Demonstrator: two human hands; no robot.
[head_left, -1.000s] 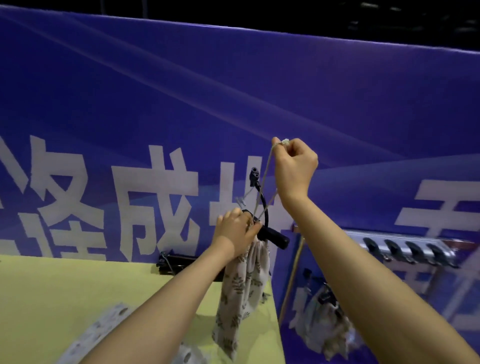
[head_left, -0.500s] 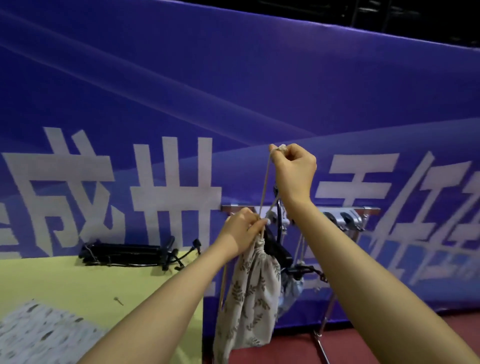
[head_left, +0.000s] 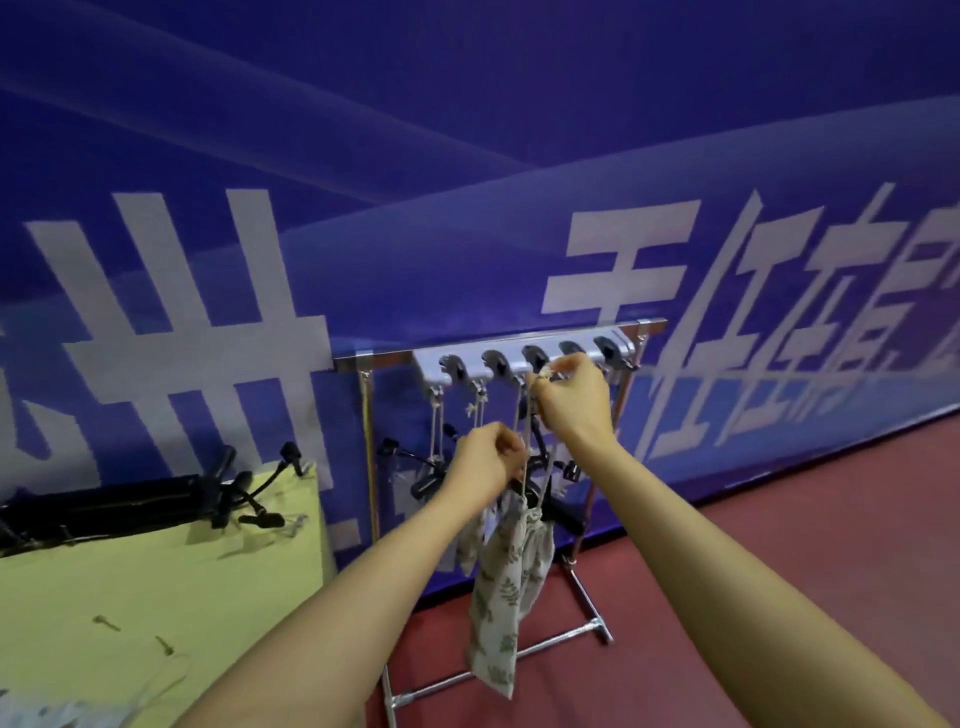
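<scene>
Pouch (head_left: 501, 587) hangs just below left hand (head_left: 485, 462), which seemingly pinches its cord (head_left: 528, 410).

wall: blue banner (head_left: 467, 130) across whole back, pale diagonal streaks, large white characters (head_left: 197, 291) | floor: dull red (head_left: 779, 545), meets banner's lower edge at right | furniture: yellow-green table (head_left: 156, 597) at left, close against banner, black folded gear (head_left: 104, 504) along far edge | light: dim, bluish
</scene>
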